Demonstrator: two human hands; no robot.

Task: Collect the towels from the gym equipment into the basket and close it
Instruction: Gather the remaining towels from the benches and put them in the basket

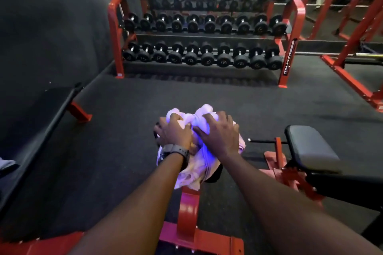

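Note:
A bundle of crumpled white towels [194, 168] lies piled in front of me, above a red frame [187, 213]. My left hand [174, 133], with a dark watch on its wrist, grips the left side of the bundle with curled fingers. Beside it, my right hand [218, 135] presses down on the right side with its fingers spread. A black rounded edge [214, 174] shows beneath the towels. The towels hide most of it, so I cannot tell whether it is the basket.
A red dumbbell rack [288, 64] with three rows of black dumbbells stands ahead, in front of a mirror. A black bench [39, 122] lies on the left and a padded seat [310, 147] on the right. Red frames [352, 80] stand at far right.

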